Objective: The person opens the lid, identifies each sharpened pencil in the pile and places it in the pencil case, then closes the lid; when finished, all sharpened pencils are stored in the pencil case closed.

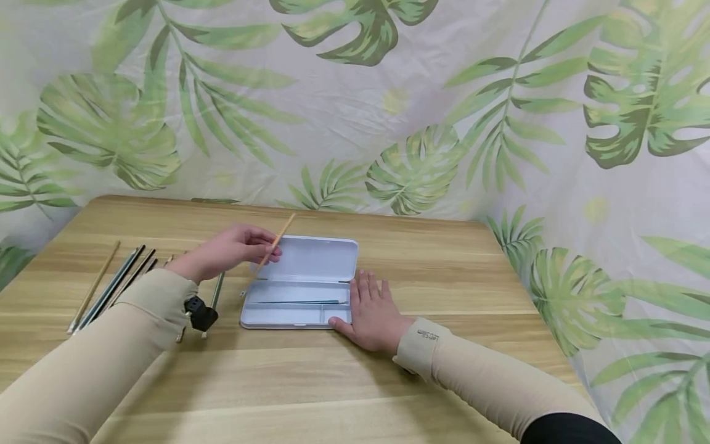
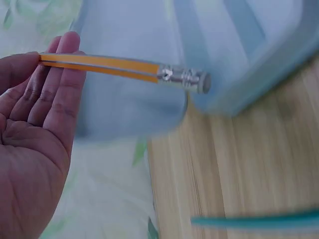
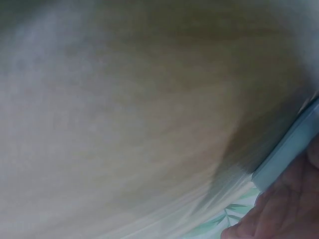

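My left hand point(image 1: 235, 246) pinches an orange pencil point(image 1: 283, 229) between thumb and fingers, tilted over the left side of an open pale-blue pencil case point(image 1: 318, 259). The left wrist view shows the pencil's silver metal end point(image 2: 184, 78) pointing away from the fingertips. A thin blue-grey pencil point(image 1: 299, 302) lies lengthwise in the case's long compartment. My right hand point(image 1: 374, 314) lies flat with straight fingers against the case's right side, its thumb at the front corner. The right wrist view is mostly blurred, with part of the hand point(image 3: 284, 209) beside the case edge point(image 3: 289, 147).
Several pencils point(image 1: 111, 287) in wood, blue and black tones lie on the wooden table point(image 1: 266, 382) at the left. A teal pencil point(image 1: 219, 290) lies near my left wrist, partly hidden by the wrist camera. Leaf-printed cloth point(image 1: 333, 123) hangs behind the table.
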A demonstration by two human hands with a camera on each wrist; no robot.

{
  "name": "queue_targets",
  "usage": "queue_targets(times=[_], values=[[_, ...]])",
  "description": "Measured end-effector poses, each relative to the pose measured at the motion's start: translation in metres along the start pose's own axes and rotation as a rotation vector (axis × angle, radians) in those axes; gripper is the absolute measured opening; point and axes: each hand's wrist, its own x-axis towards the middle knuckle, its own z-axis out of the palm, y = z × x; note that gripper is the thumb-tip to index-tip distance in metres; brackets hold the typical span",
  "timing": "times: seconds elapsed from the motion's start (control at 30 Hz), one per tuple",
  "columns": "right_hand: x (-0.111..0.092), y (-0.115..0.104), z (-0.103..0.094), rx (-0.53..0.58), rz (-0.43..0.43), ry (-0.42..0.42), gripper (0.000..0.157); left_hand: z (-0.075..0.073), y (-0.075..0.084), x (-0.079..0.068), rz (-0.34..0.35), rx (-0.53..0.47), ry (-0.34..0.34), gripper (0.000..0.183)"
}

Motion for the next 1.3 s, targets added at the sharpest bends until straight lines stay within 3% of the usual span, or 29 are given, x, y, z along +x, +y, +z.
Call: queue_targets(times=[0.4,0.77,1.1,1.3], values=[[0.004,-0.002,0.002,-0.009,0.004,0.008,0.100,0.037,0.000,0.034,-0.019,0.281,-0.163,0.026],[-0.001,-0.002,-0.001,0.004,0.005,-0.003,0.099,0.056,-0.005,0.042,-0.017,0.477,-0.284,0.020],[-0.002,-0.001,-0.002,0.012,0.009,0.011,0.099,0.071,-0.003,0.046,0.016,0.646,-0.321,0.015],[-0.002,0.000,-0.001,0.026,0.003,0.010,0.099,0.074,-0.008,0.045,0.044,0.707,-0.308,0.019]])
